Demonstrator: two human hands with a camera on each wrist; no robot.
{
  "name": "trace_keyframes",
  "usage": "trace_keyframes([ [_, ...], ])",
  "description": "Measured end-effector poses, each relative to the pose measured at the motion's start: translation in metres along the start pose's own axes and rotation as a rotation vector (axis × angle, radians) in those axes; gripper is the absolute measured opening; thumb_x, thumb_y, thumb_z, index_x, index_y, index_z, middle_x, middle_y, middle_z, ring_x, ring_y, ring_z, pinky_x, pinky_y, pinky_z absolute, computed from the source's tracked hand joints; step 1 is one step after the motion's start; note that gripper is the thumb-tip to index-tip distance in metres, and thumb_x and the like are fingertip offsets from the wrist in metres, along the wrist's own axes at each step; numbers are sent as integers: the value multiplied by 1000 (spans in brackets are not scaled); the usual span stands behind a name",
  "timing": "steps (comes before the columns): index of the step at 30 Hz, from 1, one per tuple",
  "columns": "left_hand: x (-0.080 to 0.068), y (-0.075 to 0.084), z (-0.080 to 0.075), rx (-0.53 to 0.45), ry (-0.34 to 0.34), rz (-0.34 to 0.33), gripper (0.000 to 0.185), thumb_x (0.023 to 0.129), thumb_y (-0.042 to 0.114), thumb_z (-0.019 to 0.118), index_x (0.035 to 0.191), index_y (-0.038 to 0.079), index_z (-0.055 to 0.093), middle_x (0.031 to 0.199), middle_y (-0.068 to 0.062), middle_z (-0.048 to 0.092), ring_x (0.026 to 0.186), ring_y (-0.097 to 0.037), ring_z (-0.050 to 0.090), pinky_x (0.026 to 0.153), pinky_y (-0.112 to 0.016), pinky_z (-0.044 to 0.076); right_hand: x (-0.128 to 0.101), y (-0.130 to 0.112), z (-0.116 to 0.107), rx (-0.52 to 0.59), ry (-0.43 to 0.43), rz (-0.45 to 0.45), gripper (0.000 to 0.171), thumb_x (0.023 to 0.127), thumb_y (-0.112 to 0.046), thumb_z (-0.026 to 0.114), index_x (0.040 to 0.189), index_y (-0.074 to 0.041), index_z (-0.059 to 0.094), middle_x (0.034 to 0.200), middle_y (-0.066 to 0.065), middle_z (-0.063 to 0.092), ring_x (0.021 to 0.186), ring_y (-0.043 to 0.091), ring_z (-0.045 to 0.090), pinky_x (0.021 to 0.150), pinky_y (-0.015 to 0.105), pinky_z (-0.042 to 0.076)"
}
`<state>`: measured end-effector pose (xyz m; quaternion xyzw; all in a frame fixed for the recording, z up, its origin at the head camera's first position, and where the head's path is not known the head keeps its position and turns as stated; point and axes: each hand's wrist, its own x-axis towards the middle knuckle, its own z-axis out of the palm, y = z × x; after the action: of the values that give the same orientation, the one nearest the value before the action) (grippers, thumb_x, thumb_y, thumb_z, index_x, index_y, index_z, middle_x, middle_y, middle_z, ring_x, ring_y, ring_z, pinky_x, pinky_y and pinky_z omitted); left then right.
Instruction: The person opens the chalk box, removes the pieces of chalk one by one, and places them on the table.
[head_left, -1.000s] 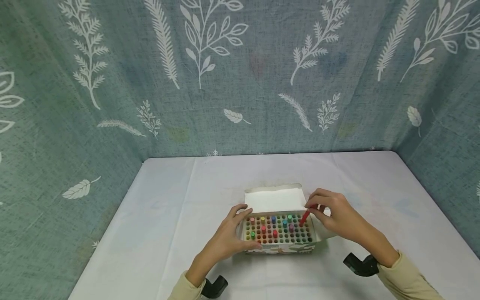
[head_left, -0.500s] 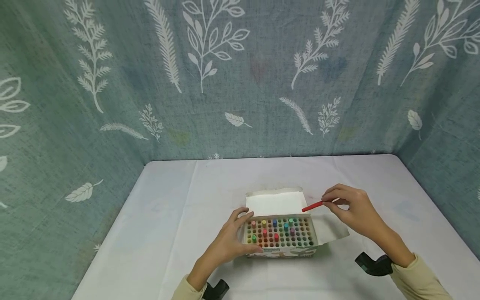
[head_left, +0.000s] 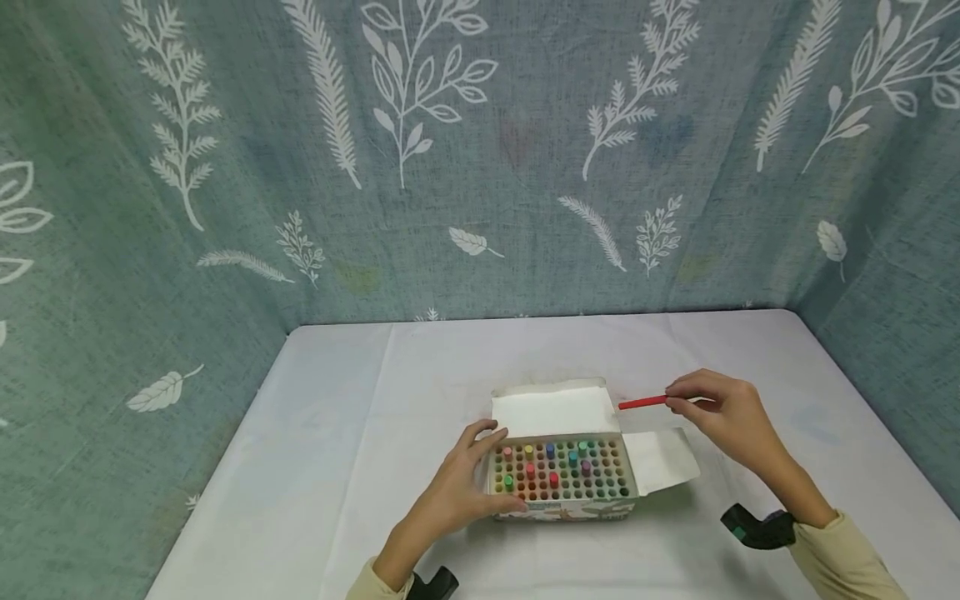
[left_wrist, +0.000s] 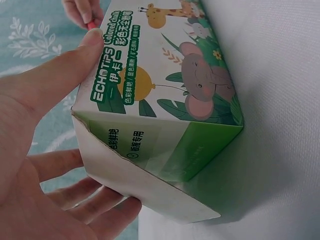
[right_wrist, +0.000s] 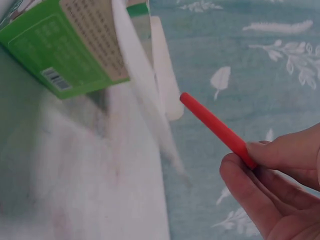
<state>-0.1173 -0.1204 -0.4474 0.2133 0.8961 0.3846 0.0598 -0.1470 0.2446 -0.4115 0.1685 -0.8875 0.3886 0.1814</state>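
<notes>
Head view is mostly a big grey-green cloth [head_left: 525,283] with white leaf prints, running across the back and round both sides, and below it there's a white-covered worktop [head_left: 420,375]. Sitting on that is an open chalk box [head_left: 577,511], with its lid [head_left: 555,413] opened at the back and a side flap [head_left: 662,461] sticking out on the right. Left wrist view gets the printed front nicely, elephant, giraffe and "Colored chalk" lettering. Next size down, the hands, both coming out of tan sleeves [head_left: 847,554]: left hand [head_left: 454,490] is gripping the left end of the box, thumb along the front edge and fingers round the other side, while right hand [head_left: 727,414] is pinching a red chalk stick [head_left: 642,402] between thumb and fingers. That stick is fully out of the box, off to the right of the lid with its free end pointing that way. Tiniest bits are the coloured chalk tips [head_left: 553,480] scattered among the rows of holes [head_left: 611,468]
</notes>
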Motion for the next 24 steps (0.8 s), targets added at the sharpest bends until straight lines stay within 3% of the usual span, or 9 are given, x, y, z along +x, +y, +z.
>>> trace_keyframes([
  [13, -2, 4, 0, -3, -4, 5, 94, 67, 51, 82, 142, 9, 44, 147, -10, 30, 132, -40, 34, 96, -60, 41, -2, 34, 1, 180, -49, 178, 16, 86, -9, 70, 99, 0, 71, 94, 14, 69, 79, 7, 68, 69, 13, 53],
  [20, -2, 2, 0, 5, 0, 5, 95, 67, 52, 81, 143, 11, 43, 148, -9, 30, 131, -39, 35, 96, -60, 41, -9, 112, 25, 228, -12, 237, 20, 86, -25, 72, 100, -11, 72, 93, 5, 70, 80, 9, 68, 67, 15, 55],
  [24, -2, 2, 0, 5, 4, 2, 95, 67, 51, 82, 143, 10, 43, 148, -10, 30, 131, -39, 35, 96, -60, 41, -8, 128, 33, 216, -7, 266, 22, 86, -28, 71, 99, -10, 72, 92, 7, 70, 79, 11, 69, 65, 20, 57],
])
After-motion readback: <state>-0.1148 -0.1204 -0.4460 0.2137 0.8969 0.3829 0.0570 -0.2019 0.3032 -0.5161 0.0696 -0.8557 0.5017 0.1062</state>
